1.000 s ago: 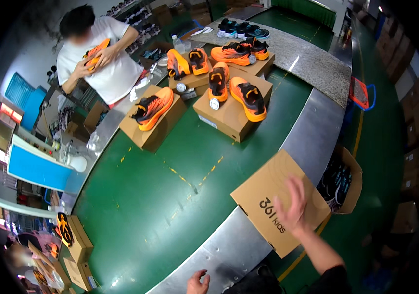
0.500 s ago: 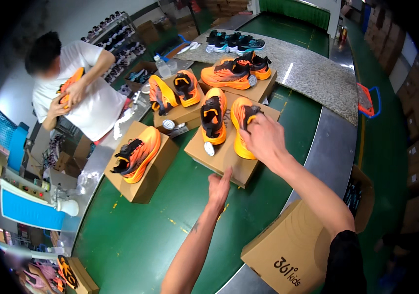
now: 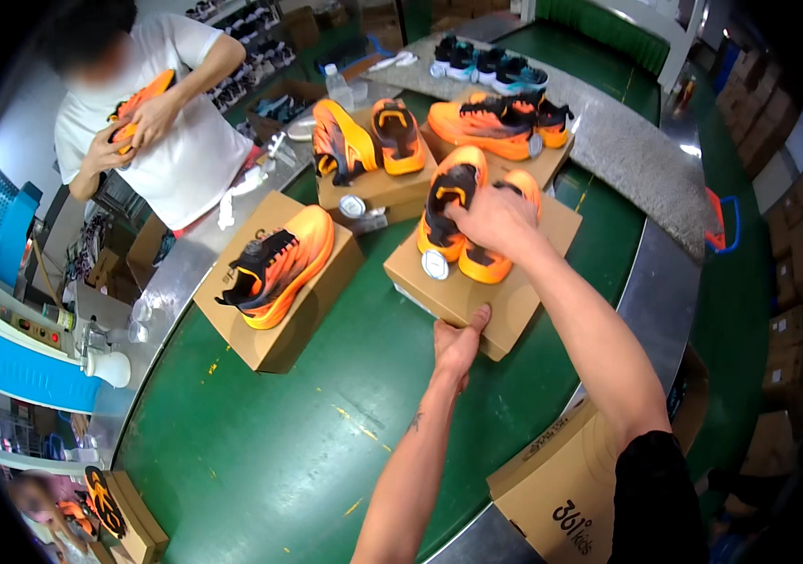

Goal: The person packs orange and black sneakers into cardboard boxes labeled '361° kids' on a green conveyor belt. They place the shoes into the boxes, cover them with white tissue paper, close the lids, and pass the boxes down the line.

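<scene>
My left hand grips the near edge of a brown cardboard shoebox, thumb on the lid and fingers against its side. On that lid stand two orange-and-black sneakers side by side. My right hand reaches over them, its fingers closed at the collar of the left sneaker. It partly covers the right sneaker. A round white tag hangs at the left sneaker's heel. Further left, a single orange sneaker lies on another shoebox.
Behind are more orange sneakers on boxes. Teal-and-black shoes stand on a grey stone-look surface. A co-worker in a white shirt holds an orange shoe across the green table. An open carton stands at lower right.
My right hand has shifted from the right sneaker to the left one's collar, and the two sneakers now stand closer together. My left hand has closed on the box edge. The view has shifted.
</scene>
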Demonstrator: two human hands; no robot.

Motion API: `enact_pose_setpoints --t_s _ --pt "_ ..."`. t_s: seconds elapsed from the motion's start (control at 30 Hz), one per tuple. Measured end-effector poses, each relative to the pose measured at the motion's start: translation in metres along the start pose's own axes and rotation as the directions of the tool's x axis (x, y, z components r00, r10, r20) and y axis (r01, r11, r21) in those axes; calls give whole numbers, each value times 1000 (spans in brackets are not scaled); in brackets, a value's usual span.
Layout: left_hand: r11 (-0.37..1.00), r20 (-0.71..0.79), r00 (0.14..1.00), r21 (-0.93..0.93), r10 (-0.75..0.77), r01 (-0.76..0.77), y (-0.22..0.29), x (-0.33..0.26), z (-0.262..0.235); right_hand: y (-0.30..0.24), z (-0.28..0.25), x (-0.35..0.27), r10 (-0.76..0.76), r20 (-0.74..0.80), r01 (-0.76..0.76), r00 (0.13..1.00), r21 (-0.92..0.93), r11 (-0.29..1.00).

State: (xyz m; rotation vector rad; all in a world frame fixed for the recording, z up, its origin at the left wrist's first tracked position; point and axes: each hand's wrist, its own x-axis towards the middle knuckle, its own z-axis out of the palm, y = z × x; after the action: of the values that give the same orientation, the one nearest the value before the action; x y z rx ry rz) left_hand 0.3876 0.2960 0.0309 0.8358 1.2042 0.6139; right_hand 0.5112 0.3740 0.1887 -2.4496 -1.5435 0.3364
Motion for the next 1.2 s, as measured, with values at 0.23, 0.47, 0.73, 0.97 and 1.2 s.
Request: enact_pose_setpoints --t_s 0.23,0.47,0.73,0.97,1.2 --pt "993 71 998 -121 -4 12 -3 -25 -23 4 11 -33 87 104 -105 991 176 979" --pt "997 4 999 -73 -37 37 -11 -81 -70 -43 10 -99 -21 225 23 974 -3 1000" --pt "988 -90 987 -91 -131 123 -48 -177 -159 -66 16 -170 -169 305 106 937 214 971" --pt "844 -284 951 -534 -120 -53 -137 -389 -270 -90 -36 -315 -652 240 53 719 917 396" --pt "758 -729 674 -507 -123 -410 -229 -615 -274 -34 18 -502 -548 131 292 826 732 616"
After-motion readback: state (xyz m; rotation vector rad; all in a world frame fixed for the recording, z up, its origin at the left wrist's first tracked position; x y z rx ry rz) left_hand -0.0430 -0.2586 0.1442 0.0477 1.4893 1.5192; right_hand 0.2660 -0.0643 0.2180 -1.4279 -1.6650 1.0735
